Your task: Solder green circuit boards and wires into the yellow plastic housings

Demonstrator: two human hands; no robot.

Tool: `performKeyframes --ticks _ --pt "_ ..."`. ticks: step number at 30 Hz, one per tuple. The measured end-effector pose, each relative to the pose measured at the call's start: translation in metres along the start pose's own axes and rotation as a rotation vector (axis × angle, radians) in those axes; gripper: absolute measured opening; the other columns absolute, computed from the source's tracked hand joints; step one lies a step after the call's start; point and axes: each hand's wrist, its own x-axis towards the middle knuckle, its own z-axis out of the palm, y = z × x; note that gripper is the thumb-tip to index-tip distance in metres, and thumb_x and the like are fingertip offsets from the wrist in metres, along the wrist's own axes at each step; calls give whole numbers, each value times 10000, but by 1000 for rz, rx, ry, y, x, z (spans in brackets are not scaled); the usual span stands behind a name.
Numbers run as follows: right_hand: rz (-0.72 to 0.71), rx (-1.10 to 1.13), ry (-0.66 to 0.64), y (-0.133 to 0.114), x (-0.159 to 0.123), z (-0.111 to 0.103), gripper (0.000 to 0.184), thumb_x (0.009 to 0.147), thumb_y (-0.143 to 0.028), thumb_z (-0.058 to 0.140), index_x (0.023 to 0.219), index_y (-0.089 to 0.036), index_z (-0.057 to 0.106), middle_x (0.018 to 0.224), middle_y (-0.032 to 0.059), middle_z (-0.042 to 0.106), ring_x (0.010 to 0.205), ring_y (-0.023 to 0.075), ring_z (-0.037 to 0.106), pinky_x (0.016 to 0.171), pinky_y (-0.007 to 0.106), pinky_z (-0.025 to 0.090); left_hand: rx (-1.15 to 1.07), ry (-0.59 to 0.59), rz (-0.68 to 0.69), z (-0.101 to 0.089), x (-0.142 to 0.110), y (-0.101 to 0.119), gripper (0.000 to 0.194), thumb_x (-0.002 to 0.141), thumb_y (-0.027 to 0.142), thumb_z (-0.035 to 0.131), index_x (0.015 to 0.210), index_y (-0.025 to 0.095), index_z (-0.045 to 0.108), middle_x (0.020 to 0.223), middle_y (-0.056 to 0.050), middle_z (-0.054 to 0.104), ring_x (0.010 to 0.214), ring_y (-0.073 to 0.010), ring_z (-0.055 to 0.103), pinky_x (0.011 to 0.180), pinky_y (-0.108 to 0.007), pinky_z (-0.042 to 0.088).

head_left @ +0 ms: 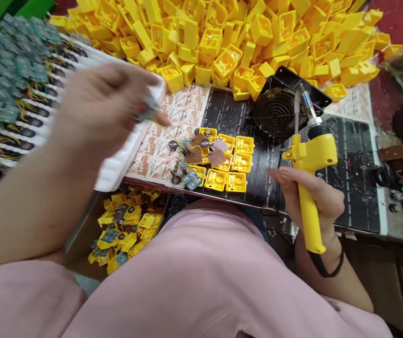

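Observation:
My right hand (308, 192) is wrapped round the handle of a yellow soldering gun (310, 159), whose tip points up beside a small black fan (277, 110). My left hand (99, 105) is blurred by motion above a white foam tray (124, 150); its fingers pinch a small green circuit board (148, 111) with thin wires trailing. Between the hands, a block of open yellow plastic housings (234, 164) sits on the black mat, with loose boards, brown pieces and small round speakers (187, 157) beside it.
A big heap of yellow housings (243, 37) fills the back of the bench. Green circuit boards with wires (7, 70) lie in rows on the foam tray at left. A box of assembled yellow parts (127, 227) sits below the bench edge.

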Motion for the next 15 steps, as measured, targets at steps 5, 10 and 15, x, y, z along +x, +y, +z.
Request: performKeyframes --ticks 5,10,15 --pt "-117 91 -19 -12 10 9 753 909 -100 851 1546 -370 556 1316 51 806 1189 277 800 1065 426 699 -1220 -730 -322 106 20 53 272 860 387 852 898 198 660 612 72 589 412 -61 477 581 -300 593" --pt "-20 51 200 -11 5 14 484 958 -133 812 1370 -327 650 1024 -38 846 850 209 843 816 334 748 -1430 -836 -445 157 14 54 366 903 552 762 920 191 700 769 -16 734 533 -130 651 578 -285 597" --pt "-10 27 189 -8 -3 11 430 920 -147 863 1273 -310 681 998 -54 842 817 181 835 781 273 725 -863 -294 -72 134 3 50 498 905 646 790 1122 201 846 1390 -113 791 1413 -302 674 1257 -431 477"
